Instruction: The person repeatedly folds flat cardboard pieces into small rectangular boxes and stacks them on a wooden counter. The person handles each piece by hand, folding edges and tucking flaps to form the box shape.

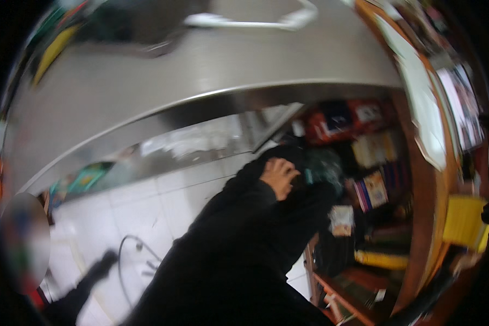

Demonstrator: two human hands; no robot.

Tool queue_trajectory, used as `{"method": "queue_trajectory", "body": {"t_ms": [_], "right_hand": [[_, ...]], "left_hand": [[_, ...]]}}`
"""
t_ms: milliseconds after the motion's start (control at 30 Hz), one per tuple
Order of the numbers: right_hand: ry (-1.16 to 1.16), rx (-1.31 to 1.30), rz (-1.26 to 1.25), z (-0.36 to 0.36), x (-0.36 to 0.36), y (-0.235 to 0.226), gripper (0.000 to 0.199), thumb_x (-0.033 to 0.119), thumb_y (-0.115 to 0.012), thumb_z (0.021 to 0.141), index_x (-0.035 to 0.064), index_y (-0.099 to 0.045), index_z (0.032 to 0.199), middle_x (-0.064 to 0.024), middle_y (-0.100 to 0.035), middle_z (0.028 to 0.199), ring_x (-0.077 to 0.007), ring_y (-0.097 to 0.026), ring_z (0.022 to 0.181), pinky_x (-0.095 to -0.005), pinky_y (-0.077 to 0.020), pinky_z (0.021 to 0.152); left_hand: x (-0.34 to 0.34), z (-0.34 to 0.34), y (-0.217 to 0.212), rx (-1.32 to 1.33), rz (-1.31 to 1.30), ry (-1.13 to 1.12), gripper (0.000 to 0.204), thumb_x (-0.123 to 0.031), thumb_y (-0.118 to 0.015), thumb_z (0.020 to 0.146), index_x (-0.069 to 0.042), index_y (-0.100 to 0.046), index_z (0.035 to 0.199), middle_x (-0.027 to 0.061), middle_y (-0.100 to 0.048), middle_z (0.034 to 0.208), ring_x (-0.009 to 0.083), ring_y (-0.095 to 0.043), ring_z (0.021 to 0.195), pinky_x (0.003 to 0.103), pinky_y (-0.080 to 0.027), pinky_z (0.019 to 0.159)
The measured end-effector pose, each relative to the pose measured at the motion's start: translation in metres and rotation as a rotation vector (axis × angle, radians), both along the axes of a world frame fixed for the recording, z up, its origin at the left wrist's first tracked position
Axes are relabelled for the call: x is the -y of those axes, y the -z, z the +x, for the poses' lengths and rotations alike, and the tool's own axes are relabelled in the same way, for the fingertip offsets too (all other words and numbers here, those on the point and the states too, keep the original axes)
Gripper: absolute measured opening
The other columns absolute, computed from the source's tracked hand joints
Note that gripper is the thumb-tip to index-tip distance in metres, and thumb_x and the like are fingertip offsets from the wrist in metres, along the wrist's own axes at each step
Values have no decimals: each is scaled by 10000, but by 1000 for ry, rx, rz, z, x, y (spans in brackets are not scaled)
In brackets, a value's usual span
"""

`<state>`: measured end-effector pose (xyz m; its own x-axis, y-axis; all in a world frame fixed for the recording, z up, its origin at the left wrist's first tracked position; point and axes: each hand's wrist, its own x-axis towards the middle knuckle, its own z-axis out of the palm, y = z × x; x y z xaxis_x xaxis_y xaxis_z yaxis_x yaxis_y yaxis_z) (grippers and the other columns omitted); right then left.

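Observation:
My left hand (pixel 280 178) lies on my black-trousered leg (pixel 309 212), fingers slightly apart and curved over the cloth, holding nothing. Close by it is a crumpled clear plastic bag (pixel 325 165) beside the shelves. At the far right edge, a dark sleeve reaches up to what looks like my right hand (pixel 466 263), blurred and partly cut off. Just above that hand is a yellow block-like thing (pixel 464 221); whether the fingers touch it cannot be made out.
A metal-topped table (pixel 228 60) spans the front, with a white cable (pixel 244 24) on it. Open wooden shelves (pixel 413 212) with packages and books stand right. A screen (pixel 462 106) is beyond. At left sits another person (pixel 87 285); a dark cable (pixel 120 266) lies on the tiles.

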<state>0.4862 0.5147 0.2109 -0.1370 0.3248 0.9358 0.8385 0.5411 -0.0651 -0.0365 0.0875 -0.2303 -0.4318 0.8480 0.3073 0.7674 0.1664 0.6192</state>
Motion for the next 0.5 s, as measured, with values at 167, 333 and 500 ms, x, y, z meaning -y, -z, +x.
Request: {"method": "queue_trajectory", "body": {"t_ms": [167,333,500], "right_hand": [[-167,-49,160,-52,38,2,514,399,-346,1046,24,-480,1372,-151,-563,1323,-266,-576,1155,-353,-477,951],[-467,-267,73,-137,110,-2,519,402,-291,1048,47,-497,1365,-113,-524,1379,-233,-566,1148,-362,-467,904],[-3,33,729,-208,182,2,342,255,-376,1023,5,-569,1153,-108,-573,1138,-261,-457,1108,-386,-365,945]], "left_hand": [[-4,-2,-9,20,-30,3,491,-190,-737,698,-154,-619,1173,72,-503,1174,325,-406,1213,538,-293,1060],[-4,0,-11,-21,-14,18,495,-172,-731,699,-150,-608,1178,72,-495,1172,343,-409,1190,532,-297,1059],[-7,3,-13,-45,-16,11,471,-173,-729,700,-147,-628,1159,81,-499,1176,370,-409,1178,532,-304,1049]]}}
